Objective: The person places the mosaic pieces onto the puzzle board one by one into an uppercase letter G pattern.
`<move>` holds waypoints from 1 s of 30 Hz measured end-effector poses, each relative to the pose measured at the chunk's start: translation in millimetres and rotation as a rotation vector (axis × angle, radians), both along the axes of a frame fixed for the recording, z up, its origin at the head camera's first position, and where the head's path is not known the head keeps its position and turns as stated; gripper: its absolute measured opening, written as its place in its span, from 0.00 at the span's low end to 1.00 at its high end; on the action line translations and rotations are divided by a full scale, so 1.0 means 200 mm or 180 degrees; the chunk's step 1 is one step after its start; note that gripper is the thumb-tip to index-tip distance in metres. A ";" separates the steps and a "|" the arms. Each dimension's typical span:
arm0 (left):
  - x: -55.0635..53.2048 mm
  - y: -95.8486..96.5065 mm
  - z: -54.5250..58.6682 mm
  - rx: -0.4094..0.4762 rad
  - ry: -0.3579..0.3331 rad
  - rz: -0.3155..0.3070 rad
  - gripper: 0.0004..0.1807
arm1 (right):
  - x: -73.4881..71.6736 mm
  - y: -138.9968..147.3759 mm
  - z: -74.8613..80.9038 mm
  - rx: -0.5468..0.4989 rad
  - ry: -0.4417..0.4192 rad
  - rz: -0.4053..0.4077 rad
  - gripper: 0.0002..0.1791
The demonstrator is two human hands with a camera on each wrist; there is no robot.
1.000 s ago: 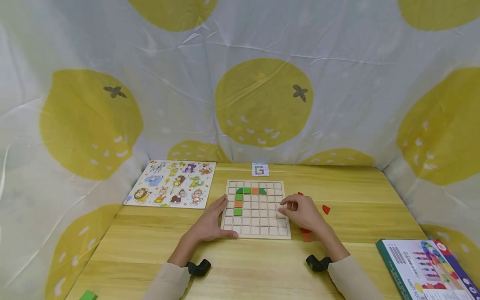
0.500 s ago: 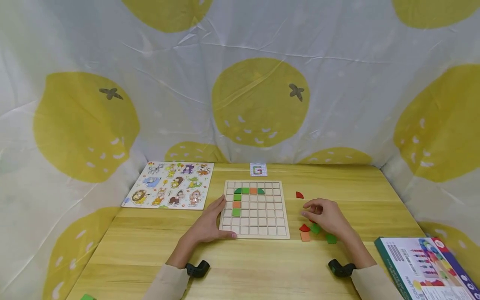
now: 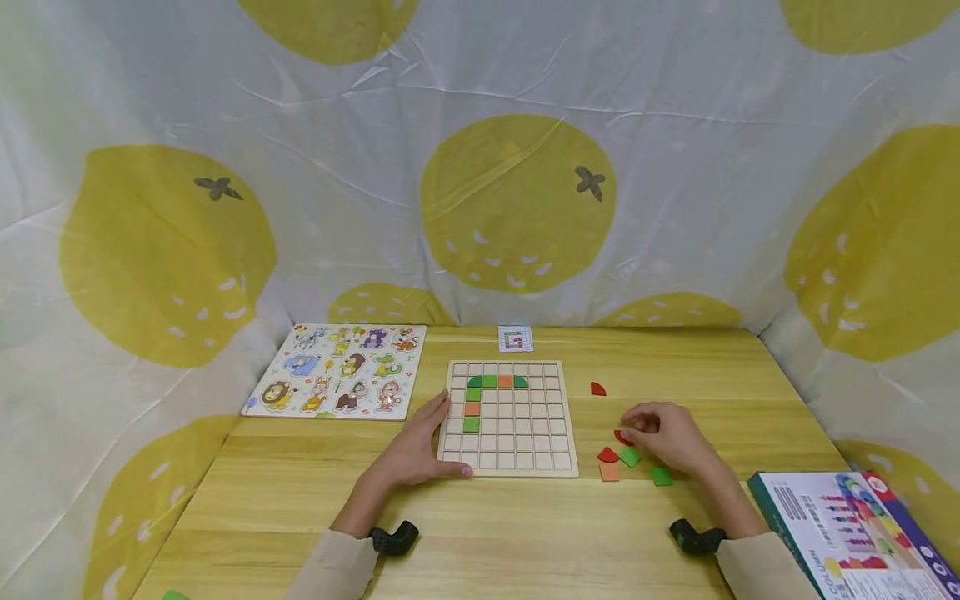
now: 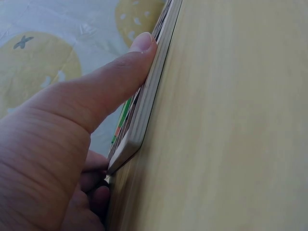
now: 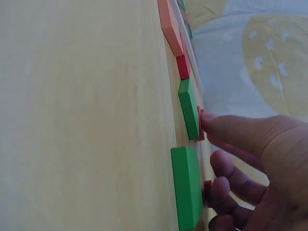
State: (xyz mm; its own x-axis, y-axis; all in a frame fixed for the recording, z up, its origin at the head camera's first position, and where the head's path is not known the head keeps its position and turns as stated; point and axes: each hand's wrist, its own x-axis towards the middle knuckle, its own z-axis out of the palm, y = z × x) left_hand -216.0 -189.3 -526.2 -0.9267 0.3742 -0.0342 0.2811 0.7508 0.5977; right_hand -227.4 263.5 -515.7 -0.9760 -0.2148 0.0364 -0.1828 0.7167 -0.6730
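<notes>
A square wooden grid board (image 3: 517, 433) lies in mid-table. In its upper left, green and orange tiles (image 3: 490, 381) form a row and a column. My left hand (image 3: 408, 450) steadies the board's near left corner, fingers along the left side; in the left wrist view its thumb (image 4: 115, 82) lies on the front edge. Right of the board, my right hand (image 3: 671, 435) has thumb and bent forefinger at a red quarter-circle tile (image 3: 622, 437). In the right wrist view the thumb touches that red tile (image 5: 201, 124), just behind a green square tile (image 5: 189, 108).
Near the right hand lie another red quarter-circle (image 3: 607, 455), an orange square (image 3: 610, 472) and a green square (image 3: 662, 477). A further red quarter-circle (image 3: 597, 388) lies farther back. A small pattern card (image 3: 515, 338), an animal puzzle (image 3: 337, 367) and a box (image 3: 855, 533) surround the board.
My right hand has moved from the board's right edge rightward to the loose tiles, its thumb and forefinger now at a red quarter-circle. My left hand has kept its place on the board.
</notes>
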 end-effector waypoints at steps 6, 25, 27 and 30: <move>0.00 0.00 0.00 -0.0010 -0.0012 0.0014 0.74 | -0.02 0.00 -0.01 0.0052 0.0055 -0.0135 0.06; 0.01 0.00 0.00 0.0020 -0.0023 0.0045 0.73 | 0.00 0.04 -0.01 -0.0084 -0.0218 0.0121 0.12; 0.01 0.00 0.00 0.0018 -0.0025 0.0045 0.73 | -0.01 0.04 -0.01 -0.0072 -0.0193 0.0126 0.12; 0.01 0.00 0.00 0.0009 -0.0027 0.0041 0.73 | -0.01 0.04 -0.02 -0.0051 -0.0163 0.0118 0.12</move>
